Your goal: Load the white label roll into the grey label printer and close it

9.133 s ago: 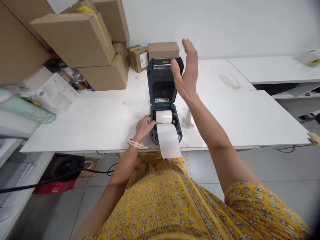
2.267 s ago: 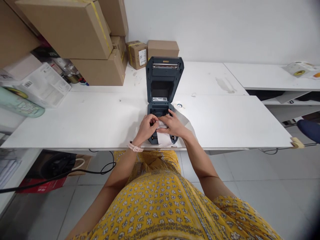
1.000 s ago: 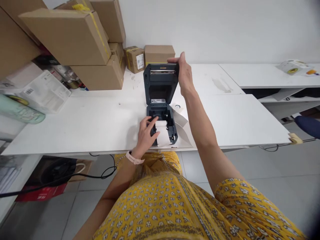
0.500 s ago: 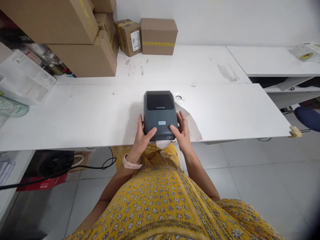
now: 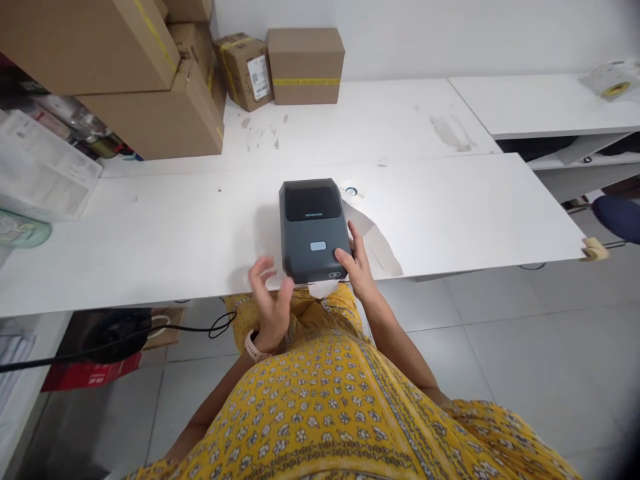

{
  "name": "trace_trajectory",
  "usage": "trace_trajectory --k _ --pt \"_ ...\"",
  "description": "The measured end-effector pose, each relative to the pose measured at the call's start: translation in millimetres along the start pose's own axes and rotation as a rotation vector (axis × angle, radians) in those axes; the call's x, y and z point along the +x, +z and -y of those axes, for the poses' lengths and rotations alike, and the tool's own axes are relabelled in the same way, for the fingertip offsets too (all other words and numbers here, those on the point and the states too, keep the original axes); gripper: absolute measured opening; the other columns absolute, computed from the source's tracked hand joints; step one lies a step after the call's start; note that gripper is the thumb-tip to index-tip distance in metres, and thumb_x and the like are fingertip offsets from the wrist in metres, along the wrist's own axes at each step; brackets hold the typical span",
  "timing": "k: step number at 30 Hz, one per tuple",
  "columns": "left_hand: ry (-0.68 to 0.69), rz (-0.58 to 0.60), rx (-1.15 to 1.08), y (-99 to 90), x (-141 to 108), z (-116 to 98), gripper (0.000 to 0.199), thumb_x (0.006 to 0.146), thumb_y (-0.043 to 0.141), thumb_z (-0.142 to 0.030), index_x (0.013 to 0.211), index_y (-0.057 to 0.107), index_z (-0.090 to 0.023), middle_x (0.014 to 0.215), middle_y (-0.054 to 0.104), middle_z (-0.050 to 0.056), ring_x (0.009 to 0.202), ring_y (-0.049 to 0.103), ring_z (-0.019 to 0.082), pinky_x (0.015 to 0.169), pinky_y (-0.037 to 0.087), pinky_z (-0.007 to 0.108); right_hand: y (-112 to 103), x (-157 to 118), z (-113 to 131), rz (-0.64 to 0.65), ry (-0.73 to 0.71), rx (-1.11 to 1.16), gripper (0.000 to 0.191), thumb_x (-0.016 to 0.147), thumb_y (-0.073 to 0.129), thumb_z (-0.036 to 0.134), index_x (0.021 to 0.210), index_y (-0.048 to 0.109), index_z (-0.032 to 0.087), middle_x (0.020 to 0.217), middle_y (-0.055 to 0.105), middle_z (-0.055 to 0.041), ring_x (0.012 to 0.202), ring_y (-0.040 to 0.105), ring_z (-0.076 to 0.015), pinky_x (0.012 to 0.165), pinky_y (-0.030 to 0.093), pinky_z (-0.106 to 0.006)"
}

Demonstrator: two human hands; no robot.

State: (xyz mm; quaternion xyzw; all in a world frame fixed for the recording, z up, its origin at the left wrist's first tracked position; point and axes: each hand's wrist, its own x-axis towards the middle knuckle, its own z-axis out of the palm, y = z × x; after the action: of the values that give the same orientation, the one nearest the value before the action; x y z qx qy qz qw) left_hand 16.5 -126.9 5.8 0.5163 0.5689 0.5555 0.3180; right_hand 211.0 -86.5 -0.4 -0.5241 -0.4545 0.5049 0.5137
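Note:
A dark grey label printer [image 5: 300,235] with a black window and a light blue button sits near the front edge of the white table. From its front a white paper strip [image 5: 323,288] hangs over the edge. My right hand [image 5: 362,275] grips the printer's right side, thumb on top near the front corner and fingers along the side. Just off the printer's front left corner is my left hand [image 5: 273,303], fingers curved and apart, holding nothing. Right of the printer lies a pale sheet of paper [image 5: 377,250], with a small dark ring [image 5: 351,191] behind it.
Cardboard boxes [image 5: 150,127] are stacked at the back left, with two smaller boxes [image 5: 306,67] by the wall. A clear plastic package [image 5: 50,167] and a green container [image 5: 25,228] stand far left. Below the table runs a black cable [image 5: 195,329]. A blue seat [image 5: 617,219] is at right.
My left hand has let go of the printer's left side and moved down and left, clear of it. My right hand stays on the printer. The whole view has shifted slightly.

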Motion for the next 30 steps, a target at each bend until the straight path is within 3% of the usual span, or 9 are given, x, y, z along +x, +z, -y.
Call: trace_trajectory --k 1,2,6,8,14,21,24,27,30 --pt "-0.008 -0.101 -0.013 -5.3 -9 2 0.040 0.092 0.059 -0.056 0.121 0.056 -0.028 0.115 0.062 0.008 0.106 0.061 0.025 0.090 0.051 0.042 0 1 -1 -0.003 -0.017 -0.021 0.098 0.083 0.062 0.068 0.162 0.019 0.028 0.166 0.038 -0.0128 0.148 0.045 -0.0343 0.120 0.042 -0.057" --pt "-0.079 -0.001 -0.032 -9.8 -16 4 0.031 0.093 0.058 -0.055 0.103 0.061 -0.026 0.093 0.061 0.005 0.087 0.060 0.021 0.077 0.049 0.037 0 1 -2 -0.007 -0.039 -0.049 0.096 0.085 0.059 0.069 0.162 0.019 0.028 0.167 0.036 -0.0126 0.150 0.042 -0.0337 0.122 0.040 -0.057" --pt "-0.459 0.763 -0.216 -7.2 -29 -1 0.048 0.094 0.049 -0.060 0.068 0.058 -0.021 0.054 0.040 -0.003 0.050 0.033 0.011 0.052 0.026 0.029 1 2 -7 -0.016 -0.100 -0.159 0.087 0.091 0.049 0.066 0.161 0.018 0.026 0.169 0.032 -0.0125 0.153 0.038 -0.0313 0.124 0.036 -0.054" --pt "-0.572 0.927 -0.328 6.6 -27 -6 0.051 0.093 0.047 -0.063 0.069 0.058 -0.020 0.051 0.036 -0.005 0.047 0.026 0.010 0.051 0.020 0.028 1 2 -7 -0.008 -0.111 -0.187 0.085 0.093 0.047 0.066 0.162 0.017 0.025 0.169 0.031 -0.0128 0.154 0.037 -0.0300 0.125 0.035 -0.053" --pt "-0.673 0.815 -0.465 42.5 -16 -13 0.049 0.090 0.049 -0.062 0.067 0.053 -0.020 0.047 0.030 -0.007 0.044 0.020 0.008 0.049 0.016 0.029 0 2 -7 -0.020 -0.122 -0.210 0.084 0.093 0.046 0.068 0.162 0.019 0.026 0.169 0.032 -0.0116 0.154 0.037 -0.0298 0.125 0.035 -0.053" --pt "-0.543 0.764 -0.363 41.5 -14 -12 0.051 0.093 0.049 -0.058 0.060 0.048 -0.020 0.047 0.033 -0.006 0.046 0.027 0.008 0.051 0.023 0.028 0 2 -10 0.026 -0.129 -0.188 0.084 0.096 0.043 0.064 0.163 0.010 0.025 0.168 0.033 -0.0147 0.151 0.042 -0.0296 0.121 0.041 -0.053" --pt "-0.516 0.951 -0.287 30.1 -5 -6 0.050 0.096 0.046 -0.059 0.070 0.061 -0.018 0.051 0.044 -0.004 0.048 0.038 0.010 0.053 0.030 0.027 -1 -5 4 -0.043 -0.220 -0.335 0.075 0.100 0.043 0.056 0.163 0.012 0.029 0.170 0.029 -0.0133 0.154 0.037 -0.0293 0.122 0.039 -0.055" --pt "-0.507 1.247 -0.196 7.8 7 5 0.048 0.095 0.051 -0.059 0.091 0.071 -0.016 0.065 0.057 -0.001 0.057 0.051 0.011 0.057 0.038 0.026 -4 -11 26 -0.135 -0.457 -0.665 0.049 0.102 0.048 0.046 0.150 0.044 0.036 0.173 0.024 -0.0022 0.161 0.018 -0.0295 0.127 0.026 -0.058" --pt "-0.490 1.216 -0.053 -20.2 18 16 0.045 0.094 0.056 -0.059 0.092 0.071 -0.016 0.067 0.057 -0.001 0.058 0.050 0.011 0.056 0.037 0.025 -6 -10 41 -0.078 -0.681 -0.949 0.032 0.105 0.045 0.045 0.127 0.066 0.035 0.171 0.029 0.0054 0.161 0.015 -0.0319 0.128 0.019 -0.060"
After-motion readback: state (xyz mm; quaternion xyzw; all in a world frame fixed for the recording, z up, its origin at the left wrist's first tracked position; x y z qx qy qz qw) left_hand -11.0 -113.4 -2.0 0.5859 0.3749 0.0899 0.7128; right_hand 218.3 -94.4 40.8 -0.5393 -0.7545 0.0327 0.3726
